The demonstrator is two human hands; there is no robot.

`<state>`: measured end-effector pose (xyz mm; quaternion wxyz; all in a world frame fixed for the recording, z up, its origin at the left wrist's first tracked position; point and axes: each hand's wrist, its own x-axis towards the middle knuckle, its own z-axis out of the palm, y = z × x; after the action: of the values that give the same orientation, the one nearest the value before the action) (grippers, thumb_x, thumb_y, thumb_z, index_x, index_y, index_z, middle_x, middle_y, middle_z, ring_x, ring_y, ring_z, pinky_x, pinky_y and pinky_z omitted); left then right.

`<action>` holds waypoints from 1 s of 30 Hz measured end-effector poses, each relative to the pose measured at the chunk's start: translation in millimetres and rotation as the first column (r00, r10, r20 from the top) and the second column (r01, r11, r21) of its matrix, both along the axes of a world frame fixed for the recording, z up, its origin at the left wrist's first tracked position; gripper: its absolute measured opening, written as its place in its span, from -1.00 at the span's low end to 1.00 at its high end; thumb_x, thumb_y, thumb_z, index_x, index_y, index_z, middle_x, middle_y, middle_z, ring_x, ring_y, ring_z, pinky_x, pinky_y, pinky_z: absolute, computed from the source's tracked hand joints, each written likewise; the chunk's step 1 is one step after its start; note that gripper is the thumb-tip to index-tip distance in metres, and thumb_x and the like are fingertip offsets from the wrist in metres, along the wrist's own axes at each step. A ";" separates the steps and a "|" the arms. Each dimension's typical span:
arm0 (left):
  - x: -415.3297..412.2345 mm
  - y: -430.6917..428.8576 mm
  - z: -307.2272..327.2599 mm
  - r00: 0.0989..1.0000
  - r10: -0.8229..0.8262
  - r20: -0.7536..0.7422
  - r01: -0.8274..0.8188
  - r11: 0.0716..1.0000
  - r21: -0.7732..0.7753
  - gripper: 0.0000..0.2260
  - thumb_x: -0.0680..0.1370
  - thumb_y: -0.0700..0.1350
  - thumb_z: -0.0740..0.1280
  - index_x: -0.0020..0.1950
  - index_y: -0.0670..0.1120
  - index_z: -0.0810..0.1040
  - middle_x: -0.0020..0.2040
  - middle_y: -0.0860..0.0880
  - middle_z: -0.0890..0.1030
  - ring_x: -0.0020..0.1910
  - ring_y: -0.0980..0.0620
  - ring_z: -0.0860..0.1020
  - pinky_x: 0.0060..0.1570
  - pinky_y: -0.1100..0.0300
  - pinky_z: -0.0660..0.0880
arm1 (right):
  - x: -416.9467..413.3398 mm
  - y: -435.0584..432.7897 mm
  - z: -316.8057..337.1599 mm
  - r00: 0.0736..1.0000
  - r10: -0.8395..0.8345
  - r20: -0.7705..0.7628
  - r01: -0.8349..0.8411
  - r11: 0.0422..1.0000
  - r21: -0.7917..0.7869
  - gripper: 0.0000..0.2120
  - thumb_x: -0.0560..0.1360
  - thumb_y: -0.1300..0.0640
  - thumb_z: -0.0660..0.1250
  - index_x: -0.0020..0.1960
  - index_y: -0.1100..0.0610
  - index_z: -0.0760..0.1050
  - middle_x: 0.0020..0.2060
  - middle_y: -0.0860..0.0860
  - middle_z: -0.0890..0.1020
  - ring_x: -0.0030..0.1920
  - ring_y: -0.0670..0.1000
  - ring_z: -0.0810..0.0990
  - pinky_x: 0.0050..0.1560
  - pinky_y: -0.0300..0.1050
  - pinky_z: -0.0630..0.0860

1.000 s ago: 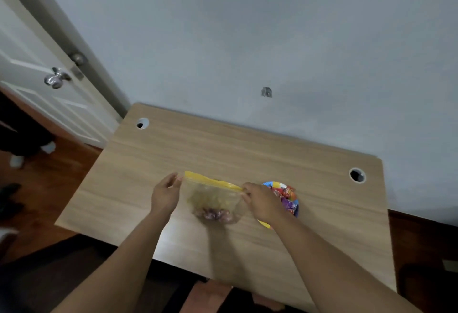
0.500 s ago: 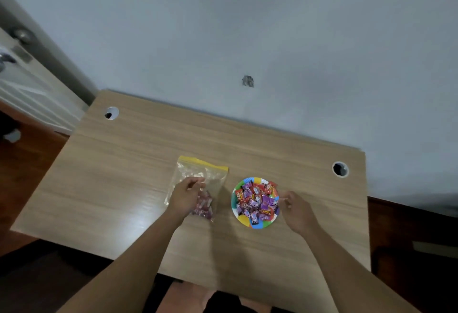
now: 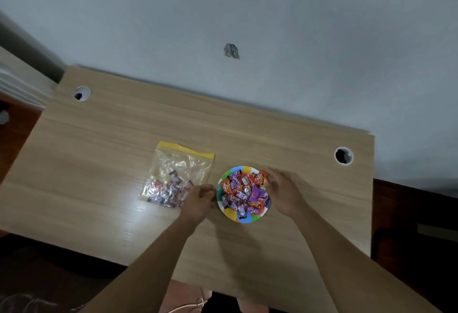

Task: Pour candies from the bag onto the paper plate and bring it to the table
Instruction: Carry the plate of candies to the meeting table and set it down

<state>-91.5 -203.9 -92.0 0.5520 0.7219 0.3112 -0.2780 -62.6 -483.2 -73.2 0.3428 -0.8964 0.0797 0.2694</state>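
Both hands have closed in on the candy-heaped paper plate at frame centre; left hand and right hand touch its rims, grip unclear. Bag lies flat just left on the table.

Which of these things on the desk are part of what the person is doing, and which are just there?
Part of the job:
paper plate
candies heaped on it
bag, a few candies left inside
left hand and right hand, either side of the plate

Just there:
desk
cable holes
wall mark
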 end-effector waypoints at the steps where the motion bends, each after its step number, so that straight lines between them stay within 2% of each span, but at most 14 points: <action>1: -1.2 -2.8 -1.5 1.000 0.018 0.001 -0.018 1.000 -0.010 -0.81 0.69 -0.19 0.33 0.25 -0.17 0.67 0.11 -0.16 0.77 0.01 -0.05 0.77 -0.21 0.27 0.67 | -0.4 1.9 -2.0 1.000 0.001 0.008 -0.001 1.000 0.004 -0.58 0.72 0.11 0.27 0.57 0.07 0.49 0.41 0.17 0.53 0.45 0.11 0.52 0.55 -0.05 0.41; 3: -5.9 -8.2 0.0 0.999 0.047 0.011 -0.046 0.998 -0.043 -0.83 0.68 -0.13 0.35 0.22 -0.10 0.67 0.15 -0.16 0.76 0.09 -0.12 0.77 -0.01 0.04 0.74 | -2.6 3.9 -5.9 1.000 -0.004 0.019 0.004 1.000 0.004 -0.69 0.71 0.11 0.30 0.41 0.09 0.63 0.29 0.13 0.56 0.33 0.05 0.58 0.41 -0.18 0.43; 5: -10.3 -12.9 -1.2 0.999 0.037 0.038 -0.036 0.999 -0.019 -0.83 0.62 0.00 0.40 0.18 0.01 0.67 0.16 -0.10 0.76 0.14 -0.11 0.75 0.16 -0.16 0.70 | -6.4 4.1 -9.5 1.000 -0.002 0.024 0.003 1.000 -0.010 -0.78 0.70 0.07 0.31 0.16 0.13 0.71 0.16 0.12 0.64 0.24 0.06 0.61 0.32 -0.10 0.50; 7: -12.7 -17.3 -4.7 0.998 0.030 0.060 -0.030 1.000 0.002 -0.88 0.66 -0.06 0.40 0.18 0.01 0.65 0.16 -0.11 0.74 0.17 -0.14 0.73 0.22 -0.23 0.66 | -10.5 3.3 -12.2 0.999 -0.020 0.040 0.021 1.000 -0.014 -0.72 0.70 0.04 0.30 0.03 0.17 0.71 0.07 0.11 0.69 0.18 0.09 0.62 0.24 -0.03 0.53; 10: -10.4 -23.2 -6.2 0.996 0.062 0.058 -0.064 0.998 0.025 -0.88 0.69 -0.19 0.37 0.16 0.01 0.64 0.13 -0.12 0.74 0.18 -0.17 0.72 0.22 -0.24 0.66 | -12.6 2.0 -9.8 0.980 -0.195 0.039 0.194 0.980 0.033 -0.84 0.69 0.09 0.36 0.11 0.16 0.65 0.03 0.05 0.72 0.06 0.06 0.68 0.09 -0.02 0.56; 12: -10.3 -24.7 -4.9 0.997 0.068 0.046 -0.070 0.997 0.035 -0.83 0.67 -0.21 0.38 0.11 0.07 0.63 0.11 -0.09 0.74 0.16 -0.15 0.72 0.21 -0.23 0.66 | -13.7 0.3 -12.3 0.954 -0.299 -0.038 0.300 0.953 0.037 -0.82 0.67 0.05 0.37 0.17 0.15 0.59 0.01 -0.02 0.72 0.04 0.03 0.69 0.01 -0.08 0.50; 15: -12.4 -25.5 -5.4 0.997 0.065 0.029 -0.067 0.996 0.067 -0.79 0.63 -0.27 0.37 0.08 0.05 0.65 0.07 -0.06 0.74 0.14 -0.13 0.71 0.19 -0.21 0.66 | -18.2 -1.8 -23.6 0.960 -0.258 -0.111 0.259 0.966 0.001 -0.75 0.61 0.01 0.35 0.13 0.11 0.72 -0.03 -0.01 0.81 0.05 0.06 0.78 -0.09 -0.11 0.53; 18: -15.3 -24.7 -13.9 0.998 0.061 0.001 -0.061 0.995 0.080 -0.79 0.61 -0.29 0.38 0.06 0.01 0.68 0.05 -0.07 0.75 0.11 -0.13 0.72 0.17 -0.24 0.67 | -26.6 -0.7 -30.3 0.956 -0.266 -0.125 0.264 0.964 -0.031 -0.84 0.65 0.15 0.41 0.12 0.19 0.73 0.05 0.18 0.79 0.10 0.21 0.76 0.13 0.03 0.62; 19: -16.6 -23.0 -18.5 0.998 0.066 -0.006 -0.065 0.995 0.072 -0.80 0.60 -0.27 0.39 0.05 0.02 0.69 0.05 -0.07 0.76 0.11 -0.14 0.73 0.16 -0.26 0.68 | -29.6 0.1 -30.4 0.952 -0.276 -0.128 0.274 0.961 -0.036 -0.90 0.64 0.16 0.43 0.09 0.14 0.71 0.06 0.20 0.78 0.10 0.24 0.76 0.18 0.09 0.63; 20: -17.2 -22.0 -21.6 0.997 0.073 -0.012 -0.072 0.995 0.066 -0.81 0.59 -0.25 0.40 0.04 0.04 0.69 0.05 -0.06 0.76 0.10 -0.14 0.73 0.15 -0.27 0.68 | -32.4 -0.1 -34.0 0.950 -0.285 -0.127 0.284 0.958 -0.026 -0.96 0.64 0.16 0.43 0.03 0.05 0.65 0.05 0.21 0.78 0.09 0.27 0.77 0.19 0.13 0.64; 23: -16.9 -21.5 -19.9 0.997 0.077 -0.011 -0.077 0.996 0.055 -0.83 0.60 -0.25 0.40 0.04 0.02 0.68 0.07 -0.07 0.75 0.12 -0.15 0.73 0.17 -0.26 0.68 | -40.5 1.4 -37.4 0.936 -0.329 -0.126 0.328 0.944 -0.030 -0.75 0.63 0.15 0.44 -0.15 -0.13 0.50 0.05 0.20 0.78 0.05 0.29 0.78 0.19 0.16 0.66; 27: -13.2 -25.1 4.7 0.999 0.033 0.041 -0.035 0.999 0.039 -0.85 0.61 -0.28 0.39 0.11 -0.08 0.67 0.05 -0.04 0.72 0.14 -0.18 0.71 0.21 -0.19 0.67 | -52.2 2.3 -26.3 0.913 -0.398 -0.087 0.399 0.917 -0.008 -0.73 0.61 0.14 0.43 -0.18 -0.16 0.50 0.03 0.17 0.79 0.04 0.27 0.79 0.18 0.21 0.69; 30: -9.8 -24.3 20.6 0.998 -0.042 0.055 0.040 0.998 0.041 -0.88 0.59 -0.21 0.40 0.07 -0.02 0.67 0.05 0.01 0.70 0.12 -0.18 0.71 0.19 -0.23 0.68 | -61.8 2.4 -3.9 0.893 -0.444 -0.073 0.446 0.895 0.009 -0.88 0.63 0.12 0.40 -0.07 -0.06 0.57 0.03 0.12 0.80 0.03 0.22 0.79 0.17 0.15 0.69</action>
<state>-101.3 -228.2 -71.5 0.5400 0.7465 0.2865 -0.2627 -124.4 -480.7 -77.1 0.4036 -0.8402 0.2910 0.2156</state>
